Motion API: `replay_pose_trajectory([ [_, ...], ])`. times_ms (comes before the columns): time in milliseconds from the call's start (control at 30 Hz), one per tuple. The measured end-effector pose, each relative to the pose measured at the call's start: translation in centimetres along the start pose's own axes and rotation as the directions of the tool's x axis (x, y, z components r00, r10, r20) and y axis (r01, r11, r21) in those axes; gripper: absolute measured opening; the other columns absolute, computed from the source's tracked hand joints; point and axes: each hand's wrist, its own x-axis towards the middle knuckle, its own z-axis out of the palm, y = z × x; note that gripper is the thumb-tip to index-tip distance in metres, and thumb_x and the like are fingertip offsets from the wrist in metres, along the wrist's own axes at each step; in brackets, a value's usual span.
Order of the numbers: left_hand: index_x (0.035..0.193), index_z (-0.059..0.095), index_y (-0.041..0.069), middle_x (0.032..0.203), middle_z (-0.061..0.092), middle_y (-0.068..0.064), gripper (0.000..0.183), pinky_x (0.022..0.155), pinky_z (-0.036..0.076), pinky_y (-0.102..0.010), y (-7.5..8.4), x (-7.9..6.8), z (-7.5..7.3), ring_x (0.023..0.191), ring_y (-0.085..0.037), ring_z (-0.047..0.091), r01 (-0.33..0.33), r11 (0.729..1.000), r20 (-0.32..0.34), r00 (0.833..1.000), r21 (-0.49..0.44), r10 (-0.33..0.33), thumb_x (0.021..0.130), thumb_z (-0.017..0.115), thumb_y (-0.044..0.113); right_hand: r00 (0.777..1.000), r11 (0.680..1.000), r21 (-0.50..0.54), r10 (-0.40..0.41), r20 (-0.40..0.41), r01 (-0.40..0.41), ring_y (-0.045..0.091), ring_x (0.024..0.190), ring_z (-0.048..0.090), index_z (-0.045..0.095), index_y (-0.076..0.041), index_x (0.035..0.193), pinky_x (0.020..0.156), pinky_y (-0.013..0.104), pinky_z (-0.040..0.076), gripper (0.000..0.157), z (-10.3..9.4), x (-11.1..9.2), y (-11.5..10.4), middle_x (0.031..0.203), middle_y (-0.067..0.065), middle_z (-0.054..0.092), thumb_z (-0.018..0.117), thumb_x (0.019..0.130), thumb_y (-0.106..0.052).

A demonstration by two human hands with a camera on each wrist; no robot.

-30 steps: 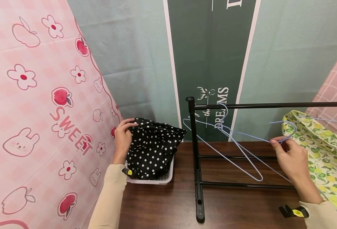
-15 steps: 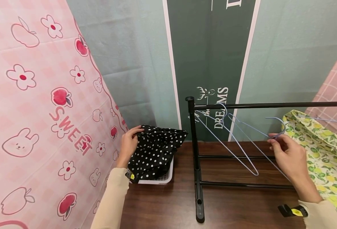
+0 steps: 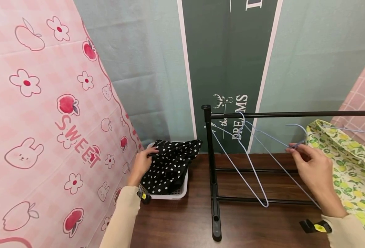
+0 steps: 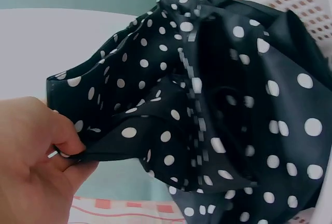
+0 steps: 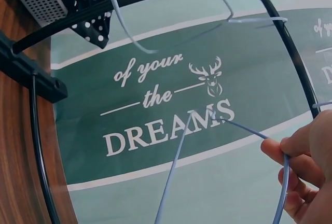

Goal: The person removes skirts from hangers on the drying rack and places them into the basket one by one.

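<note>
My left hand (image 3: 142, 164) pinches the edge of a black cloth garment with white polka dots (image 3: 170, 168), which lies bunched in a white plastic basket (image 3: 182, 193). In the left wrist view, thumb and fingers (image 4: 67, 141) grip a corner of the dotted garment (image 4: 290, 130), and its opening gapes in folds. My right hand (image 3: 314, 168) pinches a blue wire hanger (image 3: 273, 137) just below its hook. The right wrist view shows the held hanger (image 5: 176, 167) with its arms spread past the fingers. Another blue hanger (image 3: 247, 155) hangs from the black rack bar.
A black clothes rack (image 3: 211, 165) stands on the brown wooden table (image 3: 176, 224) between the hands. Yellow-and-green lemon-print fabric (image 3: 356, 172) hangs at the right, with a further hanger (image 3: 353, 130) by its top. A pink curtain (image 3: 61, 137) borders the left side, a green backdrop the rear.
My left hand has moved lower and slightly right, and the dotted garment has sunk toward the basket. The right hand shifts slightly left with its hanger. The hanging one has swung.
</note>
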Motion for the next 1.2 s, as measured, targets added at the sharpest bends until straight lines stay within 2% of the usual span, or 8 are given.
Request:
replay_pose_trajectory([
  [100,0.121,0.08,0.003,0.143,0.069,-0.018,0.045,0.052,0.025,-0.026,-0.5,-0.6,0.7,0.06,-0.029,0.054,-0.019,0.999,0.036,0.999,0.028,0.017,0.092,0.052,-0.018,1.0,1.0,0.003,-0.012,0.002,0.012,-0.033,0.092,0.042,0.081,-0.001,0.109,0.074,0.006,0.031,0.014,0.0,0.1,-0.4,0.105,-0.024,0.077,0.076,0.096,-0.002],
  [167,0.12,0.08,0.003,0.143,0.068,-0.019,0.045,0.057,0.032,-0.028,-0.9,-1.0,1.2,0.094,-0.038,0.073,-0.025,0.999,0.059,0.998,0.04,0.022,0.091,0.052,-0.019,1.0,1.0,0.011,-0.016,0.009,0.016,-0.035,0.092,0.044,0.081,0.0,0.11,0.074,0.003,0.032,0.014,0.0,0.3,-0.6,0.109,0.002,0.083,0.075,0.097,-0.002],
  [233,0.119,0.08,0.002,0.144,0.068,-0.019,0.046,0.066,0.039,-0.031,-1.2,-1.3,1.7,0.129,-0.042,0.066,-0.021,0.999,0.077,0.997,0.05,0.017,0.091,0.052,-0.02,1.0,1.0,0.022,-0.021,0.015,0.021,-0.036,0.09,0.046,0.081,0.0,0.11,0.073,0.001,0.033,0.015,0.0,0.3,-0.8,0.109,0.012,0.082,0.075,0.096,-0.001],
  [433,0.118,0.08,0.001,0.143,0.068,-0.02,0.047,0.084,0.049,-0.045,-2.1,-2.1,2.7,0.141,-0.044,0.057,0.0,0.998,0.132,0.991,0.064,-0.008,0.089,0.05,-0.022,0.998,0.996,0.071,-0.052,0.026,0.05,-0.036,0.084,0.048,0.081,0.001,0.111,0.07,-0.002,0.034,0.018,0.0,0.6,-1.3,0.103,-0.056,0.051,0.078,0.093,0.003],
  [667,0.118,0.079,-0.001,0.145,0.067,-0.021,0.047,0.09,0.045,-0.047,-2.5,-2.7,3.5,0.142,-0.046,0.055,0.05,0.997,0.195,0.979,0.061,-0.061,0.088,0.05,-0.021,0.995,0.991,0.087,-0.102,0.016,0.101,-0.034,0.081,0.049,0.081,0.002,0.108,0.068,-0.001,0.036,0.019,0.3,0.9,-1.9,0.102,-0.056,0.051,0.082,0.089,0.005],
  [767,0.12,0.078,-0.002,0.147,0.064,-0.022,0.046,0.089,0.044,-0.045,-2.6,-3.0,3.6,0.143,-0.046,0.054,0.058,0.996,0.232,0.97,0.066,-0.072,0.086,0.051,-0.019,0.994,0.992,0.067,-0.107,0.01,0.106,-0.033,0.078,0.047,0.081,0.0,0.106,0.067,0.0,0.035,0.019,0.4,1.1,-2.2,0.099,-0.042,0.063,0.085,0.087,0.002],
  [967,0.124,0.075,-0.003,0.154,0.058,-0.024,0.046,0.096,0.046,-0.049,-2.6,-3.3,4.0,0.146,-0.047,0.05,0.059,0.994,0.31,0.947,0.089,-0.084,0.088,0.049,-0.014,0.991,0.99,0.047,-0.131,0.021,0.129,-0.034,0.076,0.043,0.079,0.004,0.103,0.067,-0.002,0.035,0.018,0.5,1.5,-3.0,0.089,0.025,0.078,0.085,0.086,0.004],
  [1200,0.126,0.074,-0.003,0.157,0.055,-0.022,0.042,0.093,0.044,-0.048,-2.6,-3.5,4.4,0.148,-0.047,0.048,0.1,0.991,0.33,0.936,0.093,-0.125,0.091,0.052,-0.012,0.99,0.99,0.063,-0.129,0.056,0.125,-0.034,0.076,0.043,0.078,0.006,0.104,0.066,-0.002,0.036,0.017,0.5,2.0,-3.8,0.088,0.026,0.077,0.084,0.088,0.003],
])
